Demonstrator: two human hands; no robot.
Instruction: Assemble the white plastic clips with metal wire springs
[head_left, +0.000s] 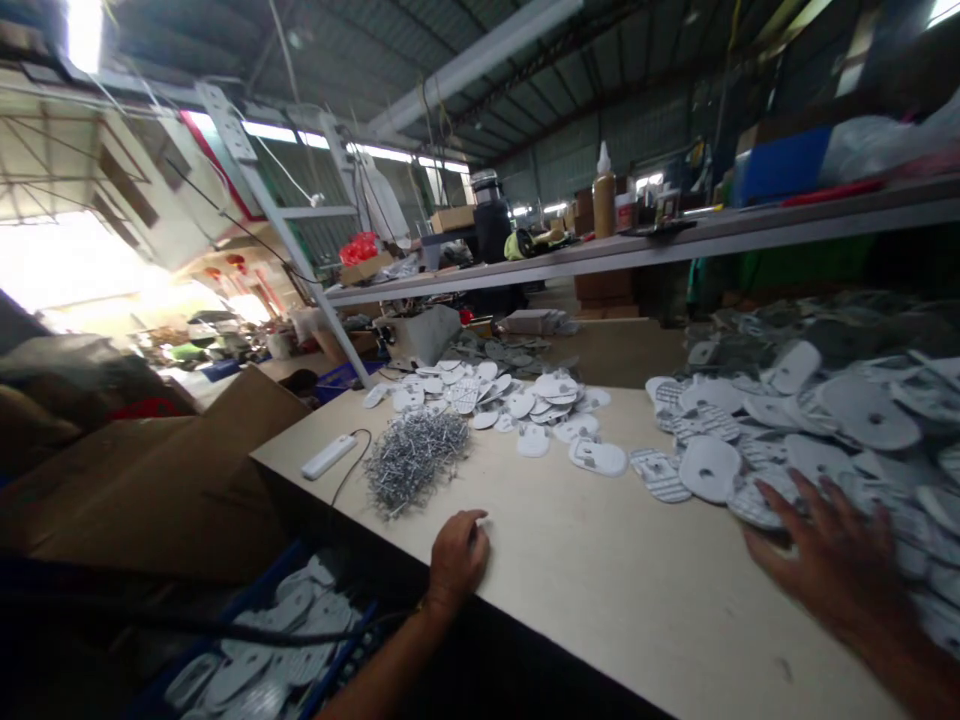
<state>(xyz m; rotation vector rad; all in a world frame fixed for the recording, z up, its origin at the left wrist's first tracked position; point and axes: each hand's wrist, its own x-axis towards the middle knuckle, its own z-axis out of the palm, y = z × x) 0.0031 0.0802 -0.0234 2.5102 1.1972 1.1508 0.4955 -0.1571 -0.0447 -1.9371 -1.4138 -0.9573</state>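
Note:
My left hand rests at the table's front edge with its fingers curled together; whether anything is inside them is hidden. Just beyond it lies a heap of metal screws or pins. On the right, my right hand is spread over a large pile of white oval plates, its fingertips touching the nearest ones. Some plates show a hole, others a ribbed side. A smaller group of the same plates lies along the table's back edge.
A white power strip with a cable is on the table at left. Below it, a blue crate holds more plates. A shelf with bottles crosses behind. Cardboard stands at far left.

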